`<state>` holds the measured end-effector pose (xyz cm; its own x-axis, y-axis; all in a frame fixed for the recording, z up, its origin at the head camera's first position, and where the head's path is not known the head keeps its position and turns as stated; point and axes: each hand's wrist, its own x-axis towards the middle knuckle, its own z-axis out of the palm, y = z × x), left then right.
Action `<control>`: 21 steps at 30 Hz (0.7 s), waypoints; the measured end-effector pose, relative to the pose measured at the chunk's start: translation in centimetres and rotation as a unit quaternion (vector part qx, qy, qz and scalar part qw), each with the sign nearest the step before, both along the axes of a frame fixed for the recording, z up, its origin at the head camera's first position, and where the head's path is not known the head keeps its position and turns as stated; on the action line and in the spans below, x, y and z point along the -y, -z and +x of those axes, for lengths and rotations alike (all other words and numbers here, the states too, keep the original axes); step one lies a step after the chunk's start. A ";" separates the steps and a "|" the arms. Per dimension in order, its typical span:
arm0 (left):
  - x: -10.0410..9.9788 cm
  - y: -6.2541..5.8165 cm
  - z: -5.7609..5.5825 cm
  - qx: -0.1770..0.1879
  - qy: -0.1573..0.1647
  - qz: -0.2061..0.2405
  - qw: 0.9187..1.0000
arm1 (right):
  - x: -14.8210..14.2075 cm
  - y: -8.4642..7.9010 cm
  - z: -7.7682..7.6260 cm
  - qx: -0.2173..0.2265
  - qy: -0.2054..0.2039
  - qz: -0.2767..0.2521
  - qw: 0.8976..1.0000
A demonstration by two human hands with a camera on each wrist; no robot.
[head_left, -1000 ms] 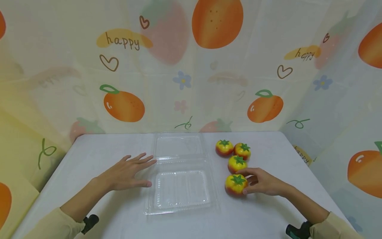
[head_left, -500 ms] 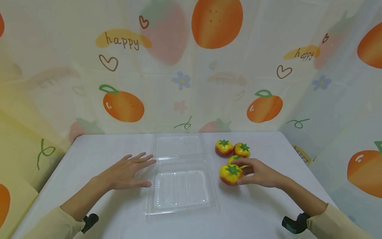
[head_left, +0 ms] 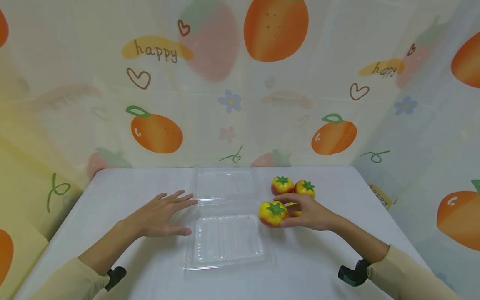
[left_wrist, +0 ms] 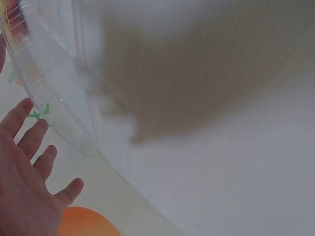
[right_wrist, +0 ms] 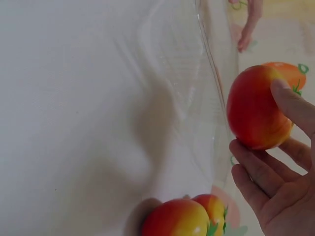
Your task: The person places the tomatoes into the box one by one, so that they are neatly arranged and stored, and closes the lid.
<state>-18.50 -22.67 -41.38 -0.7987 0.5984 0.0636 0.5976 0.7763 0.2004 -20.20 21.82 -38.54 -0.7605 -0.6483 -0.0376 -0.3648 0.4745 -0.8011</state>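
Observation:
My right hand (head_left: 309,213) pinches a yellow-and-red toy tomato (head_left: 271,214) with a green leafy top between thumb and fingers. It is held up at the right edge of a clear plastic clamshell box (head_left: 228,239), whose lid (head_left: 225,183) lies folded back behind the base. In the right wrist view the held tomato (right_wrist: 253,110) shows its red side, off the table. My left hand (head_left: 161,216), fingers spread and holding nothing, hovers at the box's left edge. Its fingers also show beside the clear plastic in the left wrist view.
Two more toy tomatoes, one left (head_left: 282,185) and one right (head_left: 305,188), sit at the back right. A third tomato (head_left: 295,212) is mostly hidden behind my right hand. A white cloth covers the table (head_left: 150,275). A fruit-printed curtain (head_left: 210,125) hangs behind.
My right hand has lifted the nearest toy tomato off the table and carried it left to the box's right edge. My left hand has stayed nearly still.

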 end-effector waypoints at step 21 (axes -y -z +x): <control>0.2 0.2 -0.2 0.006 0.008 -0.003 1.000 | 7.5 -0.5 -1.8 0.009 -0.057 0.053 0.997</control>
<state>-18.67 -22.87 -41.53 -0.7901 0.6109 0.0506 0.6071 0.7684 0.2026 -22.01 14.37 -38.01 -0.6810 -0.7218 -0.1233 -0.4065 0.5128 -0.7562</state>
